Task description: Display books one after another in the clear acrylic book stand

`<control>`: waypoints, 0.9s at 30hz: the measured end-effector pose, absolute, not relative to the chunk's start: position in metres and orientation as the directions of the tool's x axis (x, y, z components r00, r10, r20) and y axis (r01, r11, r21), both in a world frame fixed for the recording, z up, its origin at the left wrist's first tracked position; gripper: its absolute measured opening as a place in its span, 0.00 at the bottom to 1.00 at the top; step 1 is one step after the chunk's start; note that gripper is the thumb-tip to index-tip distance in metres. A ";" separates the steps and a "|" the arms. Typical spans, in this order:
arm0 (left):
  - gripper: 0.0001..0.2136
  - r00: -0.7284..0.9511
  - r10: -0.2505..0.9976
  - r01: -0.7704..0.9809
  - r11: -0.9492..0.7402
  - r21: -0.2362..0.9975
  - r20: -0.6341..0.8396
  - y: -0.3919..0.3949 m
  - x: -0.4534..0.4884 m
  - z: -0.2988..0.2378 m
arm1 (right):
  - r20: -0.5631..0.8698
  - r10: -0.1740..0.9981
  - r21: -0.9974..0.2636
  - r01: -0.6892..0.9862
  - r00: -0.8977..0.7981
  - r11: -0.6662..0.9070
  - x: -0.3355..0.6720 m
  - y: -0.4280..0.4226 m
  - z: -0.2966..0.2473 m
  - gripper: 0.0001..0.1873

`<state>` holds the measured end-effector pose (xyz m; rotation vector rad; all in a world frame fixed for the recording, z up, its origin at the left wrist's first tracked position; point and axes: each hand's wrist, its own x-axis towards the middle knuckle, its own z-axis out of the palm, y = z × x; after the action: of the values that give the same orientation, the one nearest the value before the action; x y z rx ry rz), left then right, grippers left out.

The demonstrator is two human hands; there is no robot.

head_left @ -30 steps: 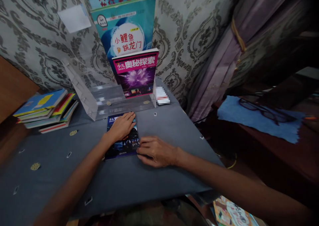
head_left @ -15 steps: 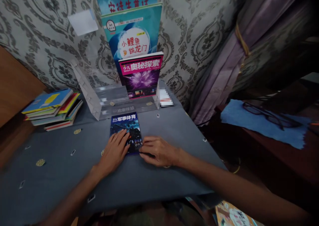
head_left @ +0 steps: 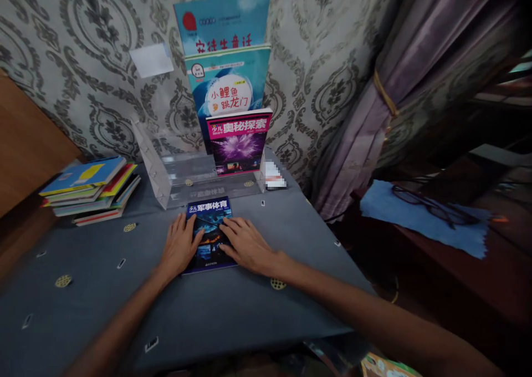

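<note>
A dark blue book (head_left: 213, 255) with white Chinese characters lies flat on the table, cover up. My left hand (head_left: 179, 246) rests open along its left side, fingertips on the cover. From the right, my right hand (head_left: 246, 245) lies open with its fingers spread over the book's right edge. Just behind stands a clear acrylic book rack (head_left: 166, 191). On its right side it holds a magenta-topped book (head_left: 241, 144), a teal book (head_left: 233, 88) behind that, and a taller blue book (head_left: 226, 19) at the back.
A stack of books (head_left: 89, 186) sits at the left rear of the grey-blue table (head_left: 103, 294). Glasses (head_left: 436, 205) lie on a blue cloth (head_left: 424, 224) on a separate dark red surface to the right. A purple curtain (head_left: 366, 127) hangs by the patterned wall.
My right hand has gone from curled at the book's right edge to lying open on the cover. My left hand has shifted toward the book's left edge. The view has tilted up.
</note>
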<state>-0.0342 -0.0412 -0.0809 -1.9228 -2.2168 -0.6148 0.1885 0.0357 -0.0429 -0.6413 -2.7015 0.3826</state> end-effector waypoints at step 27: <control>0.26 -0.510 0.829 -0.320 0.068 0.945 -0.232 -0.025 -0.039 -0.058 | 0.117 0.670 -0.424 0.573 -0.733 0.701 0.159 0.036 -0.042 0.32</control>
<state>-0.0390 -0.0246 -0.0580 -0.9935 -2.6305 -2.9310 0.1594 0.0355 -0.0417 -0.9874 -2.6486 0.5308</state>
